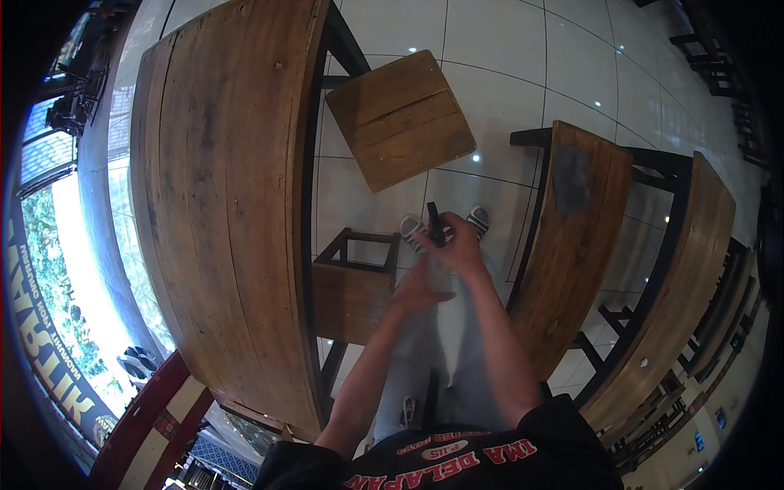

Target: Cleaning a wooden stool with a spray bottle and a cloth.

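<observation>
My right hand (463, 244) grips what looks like a spray bottle, with its black head (435, 224) pointing away from me. The see-through body (440, 272) hangs below my fingers and is hard to make out against my trousers. Close to the bottle's lower part is my left hand (419, 290), blurred, thumb apart from the fingers. Whether it touches the bottle cannot be told. Both hands are in front of my legs, above my striped shoes (478, 219). To the right, a dark grey patch, seemingly a cloth (572, 179), lies on a wooden bench or narrow table (582, 263).
A long wooden table (226, 202) runs along my left side. One wooden stool (404, 119) stands ahead at an angle; another wooden seat (352, 300) is partly under the table. A second wooden top (667, 306) lies farther right. Pale tiles (496, 92) cover the floor.
</observation>
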`<state>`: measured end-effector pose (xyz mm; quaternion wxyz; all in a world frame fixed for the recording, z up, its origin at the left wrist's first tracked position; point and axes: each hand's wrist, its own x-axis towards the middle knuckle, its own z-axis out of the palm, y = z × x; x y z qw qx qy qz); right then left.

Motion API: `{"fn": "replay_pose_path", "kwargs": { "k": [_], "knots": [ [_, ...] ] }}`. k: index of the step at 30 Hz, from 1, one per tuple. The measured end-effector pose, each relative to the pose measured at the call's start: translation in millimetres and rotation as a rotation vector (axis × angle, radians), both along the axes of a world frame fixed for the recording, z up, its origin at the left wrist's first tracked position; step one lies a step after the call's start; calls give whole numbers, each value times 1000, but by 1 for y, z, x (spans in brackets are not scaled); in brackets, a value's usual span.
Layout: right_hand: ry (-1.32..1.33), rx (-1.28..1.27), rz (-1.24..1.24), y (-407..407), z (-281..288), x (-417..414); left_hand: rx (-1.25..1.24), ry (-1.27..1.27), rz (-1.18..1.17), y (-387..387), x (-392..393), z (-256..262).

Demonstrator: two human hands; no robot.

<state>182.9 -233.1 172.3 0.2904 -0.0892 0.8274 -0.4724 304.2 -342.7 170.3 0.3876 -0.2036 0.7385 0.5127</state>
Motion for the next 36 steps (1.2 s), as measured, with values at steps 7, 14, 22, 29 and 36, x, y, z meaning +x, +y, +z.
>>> {"fn": "replay_pose_path", "kwargs": {
  "k": [7, 14, 22, 29, 36],
  "knots": [
    [-256, -211, -114, 14, 15, 7, -117, 177, 180, -5, 3, -12],
    [-386, -209, -98, 78, -3, 15, -155, 456, -27, -8, -48, -21],
    [-505, -429, -468, 158, -35, 54, -7, 422, -311, 54, -94, -39],
    [-81, -265, -933, 248, -56, 64, 79, 542, -616, 211, -168, -50],
    [78, -250, -1248, 346, -73, 16, 555, 209, -453, 331, -227, -61]
  ]
}}
